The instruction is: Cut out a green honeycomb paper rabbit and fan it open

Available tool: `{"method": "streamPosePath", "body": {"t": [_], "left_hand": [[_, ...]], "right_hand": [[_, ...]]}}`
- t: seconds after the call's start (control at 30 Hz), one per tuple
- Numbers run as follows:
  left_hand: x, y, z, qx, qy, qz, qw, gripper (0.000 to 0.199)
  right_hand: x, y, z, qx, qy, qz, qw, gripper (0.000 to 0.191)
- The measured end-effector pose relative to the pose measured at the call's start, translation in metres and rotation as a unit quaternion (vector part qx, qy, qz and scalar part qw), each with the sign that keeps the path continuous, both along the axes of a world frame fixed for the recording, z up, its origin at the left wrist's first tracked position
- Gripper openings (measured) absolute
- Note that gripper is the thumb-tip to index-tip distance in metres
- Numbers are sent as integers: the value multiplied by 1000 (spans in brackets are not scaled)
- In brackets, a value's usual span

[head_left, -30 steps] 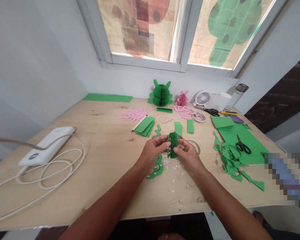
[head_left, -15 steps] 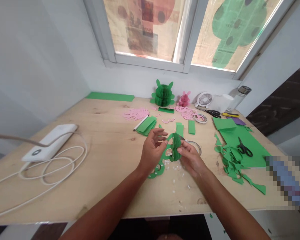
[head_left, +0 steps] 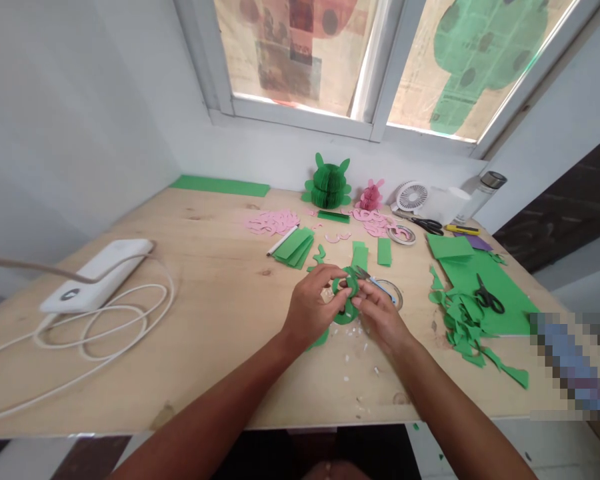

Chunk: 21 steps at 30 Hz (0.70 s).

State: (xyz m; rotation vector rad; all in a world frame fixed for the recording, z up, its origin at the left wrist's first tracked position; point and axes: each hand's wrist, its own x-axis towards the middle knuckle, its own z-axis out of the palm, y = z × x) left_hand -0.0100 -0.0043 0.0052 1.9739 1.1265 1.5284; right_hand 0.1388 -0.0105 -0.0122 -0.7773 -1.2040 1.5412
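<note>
Both hands meet over the middle of the table around a green paper cutout [head_left: 347, 312] with rounded, looping edges. My left hand [head_left: 316, 301] pinches its upper left side between thumb and fingers. My right hand [head_left: 380, 312] grips its right edge, fingertips close to the left thumb. Part of the cutout is hidden behind the fingers. Another green paper piece [head_left: 320, 339] lies partly under my left wrist. Just behind my right hand are a roll of tape [head_left: 398, 293] and a blue-and-grey pointed tool [head_left: 375, 283]. Small white scraps [head_left: 347, 359] are scattered below the hands.
A white power bank [head_left: 97, 277] with a looped cable lies left. Black scissors [head_left: 489, 295] rest on green sheets [head_left: 513, 307], beside green offcuts [head_left: 463, 320]. Behind are pink scraps [head_left: 273, 222], a green honeycomb paper figure [head_left: 329, 185], a smaller pink one [head_left: 371, 196] and a fan [head_left: 411, 197].
My hands have drawn closer together, and the left fingers have closed more over the green cutout. The cutout has turned, and the pointed tool behind it shows more.
</note>
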Motion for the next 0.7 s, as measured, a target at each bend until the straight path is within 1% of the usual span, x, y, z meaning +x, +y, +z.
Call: {"method": "streamPosePath", "body": {"t": [0.17, 0.3, 0.4, 0.5, 0.63, 0.7], "left_hand": [[-1, 0, -2, -3, 37, -4, 999, 17], [0, 0, -4, -5, 45, 3, 999, 13], [0, 1, -6, 8, 51, 22, 998, 10], [0, 2, -8, 28, 68, 37, 997, 8], [-2, 3, -7, 73, 103, 53, 991, 8], [-3, 3, -7, 98, 125, 56, 986, 9]], "right_hand": [[1, 1, -3, 27, -48, -32, 998, 20], [2, 3, -9, 73, -118, -42, 990, 23], [4, 2, -8, 117, -186, -65, 973, 24], [3, 0, -3, 163, -245, -83, 952, 24], [2, -3, 4, 208, -297, -91, 927, 22], [2, -4, 5, 233, -337, -98, 907, 21]]}}
